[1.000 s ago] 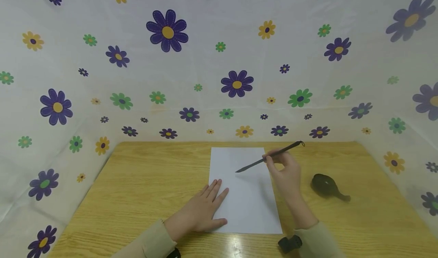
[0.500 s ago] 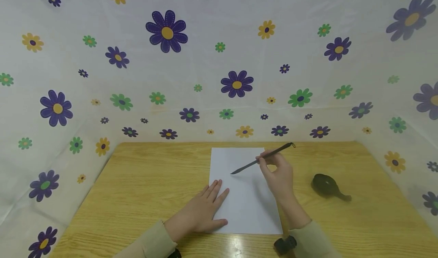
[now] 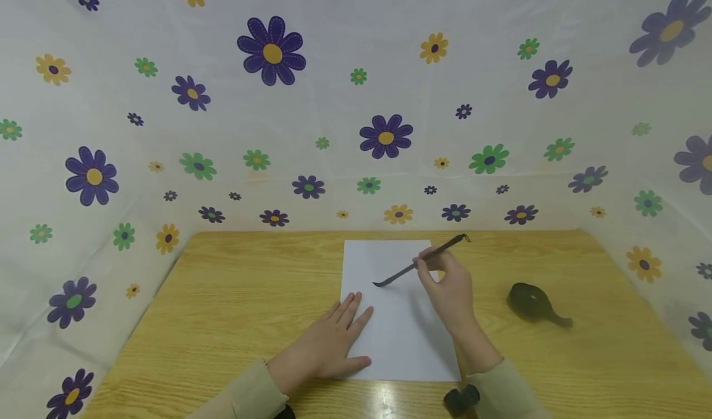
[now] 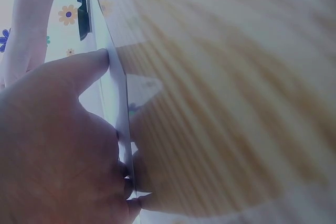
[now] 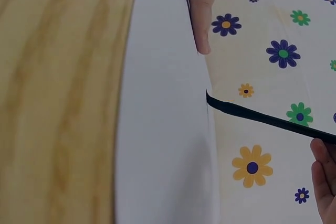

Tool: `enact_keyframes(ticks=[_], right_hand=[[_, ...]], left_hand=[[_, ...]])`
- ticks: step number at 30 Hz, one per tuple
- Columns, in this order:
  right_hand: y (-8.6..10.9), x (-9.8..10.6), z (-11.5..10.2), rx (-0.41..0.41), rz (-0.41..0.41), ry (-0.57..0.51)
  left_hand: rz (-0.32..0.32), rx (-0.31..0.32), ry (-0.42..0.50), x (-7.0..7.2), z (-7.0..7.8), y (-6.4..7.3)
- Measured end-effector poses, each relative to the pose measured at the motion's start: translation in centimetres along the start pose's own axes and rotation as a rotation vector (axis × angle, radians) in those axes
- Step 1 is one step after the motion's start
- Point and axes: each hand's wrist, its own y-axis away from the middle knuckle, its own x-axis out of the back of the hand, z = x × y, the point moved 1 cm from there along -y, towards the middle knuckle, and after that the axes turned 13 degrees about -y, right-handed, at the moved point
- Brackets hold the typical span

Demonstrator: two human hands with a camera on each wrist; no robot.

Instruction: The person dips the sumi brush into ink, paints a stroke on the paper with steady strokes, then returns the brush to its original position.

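A white sheet of paper (image 3: 397, 338) lies on the wooden table. My left hand (image 3: 336, 338) rests flat on its left edge, fingers spread and thumb stretched out near the bottom. In my right hand (image 3: 449, 286) a dark brush (image 3: 402, 273) with a loop at its end is pinched between thumb and fingers, slanting down to the left. The brush tip (image 5: 211, 99) bends against the paper in the right wrist view. In the left wrist view the left hand (image 4: 58, 124) lies along the sheet's edge (image 4: 116, 98), thumb on top.
To the right of the paper sits a dark, gourd-shaped dish (image 3: 531, 303) with a tapering handle. The wooden table (image 3: 239, 295) runs back to a white cloth (image 3: 334, 97) printed with flowers, which also hangs at both sides.
My right hand has moved left and slightly down with the brush. The brush tip, straight before, now bends at the paper. The left hand stays in place.
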Motion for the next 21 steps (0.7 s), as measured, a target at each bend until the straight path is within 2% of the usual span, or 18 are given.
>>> enact_keyframes(ticks=[9,21], right_hand=[[-0.08,-0.14,-0.38,0.038,-0.038,0.100],[-0.09,-0.08,-0.50,0.059,-0.041,0.125]], left_hand=[[0.010,0.001,0.003,-0.18,-0.01,-0.05],[0.000,0.006,0.012,-0.19,-0.07,-0.06]])
